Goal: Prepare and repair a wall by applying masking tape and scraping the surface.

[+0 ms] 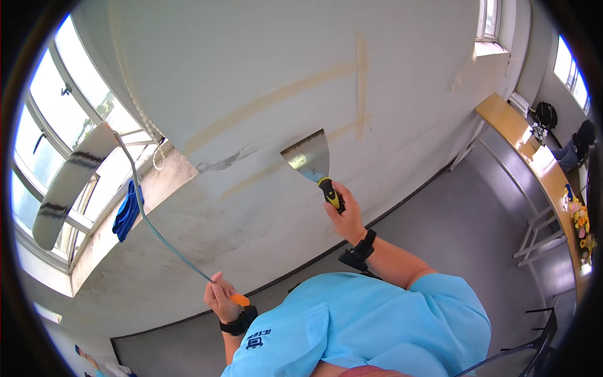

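My right hand [347, 217] is closed round the black and yellow handle of a putty knife [308, 158]. Its wide metal blade, dark along the edge, points up in front of the wall [264, 56]; whether it touches cannot be told. Lower left, my left hand [221, 300] grips a paint roller [160, 237] near its orange handle end. The roller's bent metal rod runs up and left to a pale sleeve [72, 188] with dark stripes, which stands in front of the window. Yellowish strips and grey scuffs mark the wall around the blade.
A blue cloth [129, 212] hangs over the windowsill [166, 182], below a white bead cord [154, 144]. At the right, a long wooden table [521, 135] carries flowers [581, 220]; a black bag [546, 115] is behind it. Grey floor [433, 217] meets the wall at a dark skirting.
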The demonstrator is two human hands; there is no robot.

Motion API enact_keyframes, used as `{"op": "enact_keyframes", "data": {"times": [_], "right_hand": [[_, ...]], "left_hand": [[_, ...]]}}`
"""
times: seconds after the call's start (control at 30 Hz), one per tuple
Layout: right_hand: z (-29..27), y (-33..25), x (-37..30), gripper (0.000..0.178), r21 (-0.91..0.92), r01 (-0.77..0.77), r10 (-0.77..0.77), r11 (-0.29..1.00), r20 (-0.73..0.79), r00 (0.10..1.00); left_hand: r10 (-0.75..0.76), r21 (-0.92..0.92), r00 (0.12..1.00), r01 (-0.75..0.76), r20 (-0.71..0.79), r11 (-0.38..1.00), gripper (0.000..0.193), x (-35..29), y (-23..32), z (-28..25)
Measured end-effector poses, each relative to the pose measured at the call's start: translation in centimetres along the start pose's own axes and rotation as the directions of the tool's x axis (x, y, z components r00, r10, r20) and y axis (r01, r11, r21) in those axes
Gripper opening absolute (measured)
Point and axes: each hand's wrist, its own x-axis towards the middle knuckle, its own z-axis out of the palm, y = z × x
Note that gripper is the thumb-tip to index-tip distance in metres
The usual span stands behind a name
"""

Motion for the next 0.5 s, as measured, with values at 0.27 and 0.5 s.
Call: {"op": "enact_keyframes", "data": {"times": [0.27,0.5], "right_hand": [[-2.2,-2.1,5.8,0.045,0.025,0.092,-0.093,0.995,0.022,0.995],[-2.4,-2.4,7.5,0.045,0.003,0.136,-0.136,0.991,0.087,0.987]], "left_hand": [[0.074,-0.023,0.997,-0.074,-0.034,0.997,0.028,0.6,1.9,3.5],[0.054,-0.023,0.993,-0.057,-0.107,0.998,0.030,0.4,2.3,5.5]]}}
